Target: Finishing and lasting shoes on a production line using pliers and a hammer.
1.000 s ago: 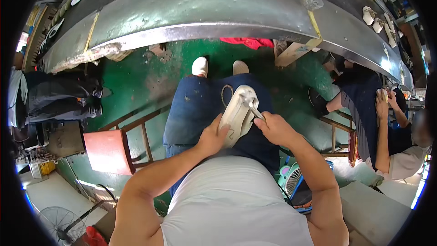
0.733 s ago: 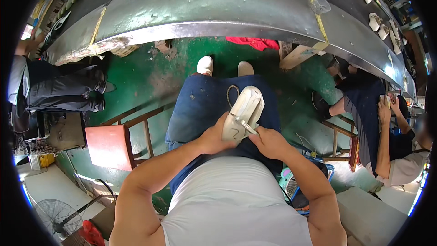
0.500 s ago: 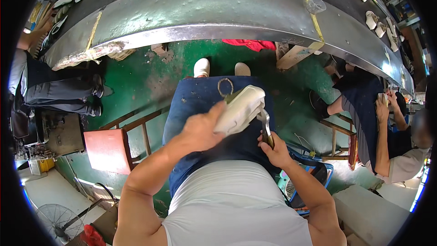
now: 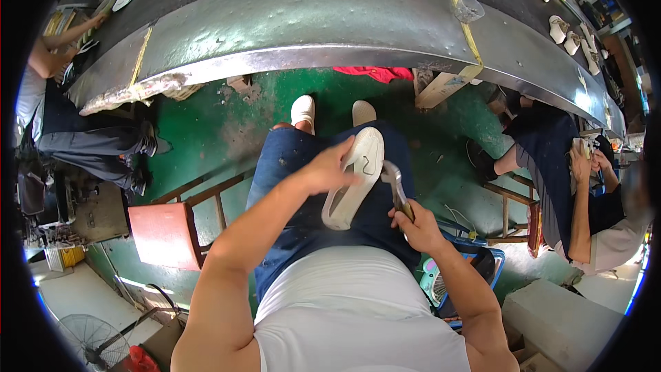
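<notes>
A white slip-on shoe (image 4: 370,150) lies tilted over my lap, its toe pointing away and its opening toward me. My left hand (image 4: 330,171) grips it by the left side near the toe; the fingers are slightly blurred. A small dark curved mark shows on the upper. Just right of the shoe, my right hand (image 4: 418,226) is closed round the handles of metal pliers (image 4: 395,182) with a curved head. The head is close to the shoe's side; whether they touch I cannot tell. Blue cloth (image 4: 272,172) covers my lap beneath.
A metal-edged workbench (image 4: 296,17) crosses ahead, with a clear plastic cup (image 4: 469,8) on it and white shoes (image 4: 559,29) farther right. A red-topped stool (image 4: 163,235) stands left. Co-workers sit at both sides. A blue-framed basket (image 4: 490,269) is by my right side.
The shoe has turned from lying aslant to nearly upright in view, now showing its upper and opening. My left hand has shifted up and right. The pliers have moved slightly left.
</notes>
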### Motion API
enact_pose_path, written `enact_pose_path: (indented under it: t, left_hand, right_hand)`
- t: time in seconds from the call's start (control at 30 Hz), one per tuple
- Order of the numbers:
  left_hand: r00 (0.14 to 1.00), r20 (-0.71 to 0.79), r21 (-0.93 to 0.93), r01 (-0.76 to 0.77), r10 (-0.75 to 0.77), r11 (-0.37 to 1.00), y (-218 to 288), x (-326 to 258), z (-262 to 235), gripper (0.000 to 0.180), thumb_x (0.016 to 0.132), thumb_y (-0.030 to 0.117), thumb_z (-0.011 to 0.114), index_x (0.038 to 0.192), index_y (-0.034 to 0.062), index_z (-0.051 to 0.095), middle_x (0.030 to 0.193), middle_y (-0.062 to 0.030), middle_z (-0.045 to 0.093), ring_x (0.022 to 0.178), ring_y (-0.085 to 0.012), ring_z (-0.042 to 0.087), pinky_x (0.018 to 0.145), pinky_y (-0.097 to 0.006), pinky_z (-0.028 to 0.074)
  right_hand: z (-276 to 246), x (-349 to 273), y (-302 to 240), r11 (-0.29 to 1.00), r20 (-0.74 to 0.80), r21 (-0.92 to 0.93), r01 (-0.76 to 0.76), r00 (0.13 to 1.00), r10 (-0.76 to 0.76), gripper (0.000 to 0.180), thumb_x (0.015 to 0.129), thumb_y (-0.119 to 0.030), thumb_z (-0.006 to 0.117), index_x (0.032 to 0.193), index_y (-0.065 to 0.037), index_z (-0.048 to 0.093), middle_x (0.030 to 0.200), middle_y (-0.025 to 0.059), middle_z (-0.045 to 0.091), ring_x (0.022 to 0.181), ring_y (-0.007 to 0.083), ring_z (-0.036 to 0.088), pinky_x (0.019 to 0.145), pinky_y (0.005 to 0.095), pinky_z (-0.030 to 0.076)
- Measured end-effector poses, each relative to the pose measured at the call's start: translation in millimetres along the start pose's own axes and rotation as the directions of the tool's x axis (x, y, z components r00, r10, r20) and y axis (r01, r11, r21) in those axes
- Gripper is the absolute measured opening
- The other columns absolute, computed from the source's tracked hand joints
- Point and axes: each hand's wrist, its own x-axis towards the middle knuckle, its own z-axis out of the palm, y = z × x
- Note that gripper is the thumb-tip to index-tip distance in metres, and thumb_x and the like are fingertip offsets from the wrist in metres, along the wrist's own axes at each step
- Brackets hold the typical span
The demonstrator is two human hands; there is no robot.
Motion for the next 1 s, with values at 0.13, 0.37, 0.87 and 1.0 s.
enact_pose_path:
  t: [0.13, 0.37, 0.87, 1.0]
  left_hand:
    - [0.988, -0.141, 0.205, -0.034, 0.064, 0.978, 10.1, -27.3, 1.2, 0.061, 0.086, 0.018, 0.069, 0.141, -0.0008, 0.051, 0.131, -0.0287, 0.058, 0.123, -0.0358, 0.059, 0.105, -0.038, 0.045]
    - [0.885, -0.356, 0.604, -0.027, 0.299, 0.797, 17.7, -30.8, 18.1, 0.016, 0.087, 0.015, 0.063, 0.077, 0.0023, 0.063, 0.072, -0.0188, 0.067, 0.064, -0.0383, 0.066, 0.061, -0.048, 0.055]
    - [0.923, -0.284, -0.335, 0.159, -0.261, 0.929, -49.5, 7.7, 46.8, 0.043, 0.109, 0.034, 0.037, 0.131, 0.0029, 0.057, 0.115, -0.0122, 0.064, 0.104, -0.0184, 0.06, 0.093, -0.031, 0.048]
    - [0.94, -0.027, -0.8, 0.185, -0.341, 0.571, -34.7, -10.5, 42.1, 0.043, 0.108, 0.036, 0.04, 0.138, 0.0069, 0.049, 0.116, -0.0089, 0.063, 0.106, -0.0171, 0.059, 0.096, -0.033, 0.048]
  right_hand:
    - [-11.1, 7.7, -24.2, 0.981, 0.117, -0.18, 0.077, 0.992, -0.056, 0.02, 0.095, -0.017, 0.06, 0.108, -0.002, 0.059, 0.083, 0.0113, 0.067, 0.071, 0.023, 0.063, 0.072, 0.0371, 0.052]
    - [-17.5, 35.8, -42.8, 0.983, 0.344, -0.178, -0.051, 0.933, 0.111, 0.02, 0.094, -0.017, 0.061, 0.104, -0.001, 0.057, 0.08, 0.011, 0.061, 0.071, 0.0214, 0.061, 0.068, 0.0369, 0.052]
    - [-41.5, 91.0, -147.4, 0.688, 0.436, -0.725, -0.026, 0.756, 0.488, 0.032, 0.1, -0.025, 0.055, 0.096, 0.005, 0.064, 0.085, 0.0181, 0.068, 0.08, 0.0315, 0.068, 0.073, 0.0434, 0.054]
    - [-29.5, 83.7, -105.1, 0.682, 0.39, -0.715, 0.154, 0.897, 0.207, 0.034, 0.099, -0.028, 0.056, 0.096, 0.005, 0.063, 0.09, 0.027, 0.067, 0.088, 0.0463, 0.065, 0.079, 0.0511, 0.051]
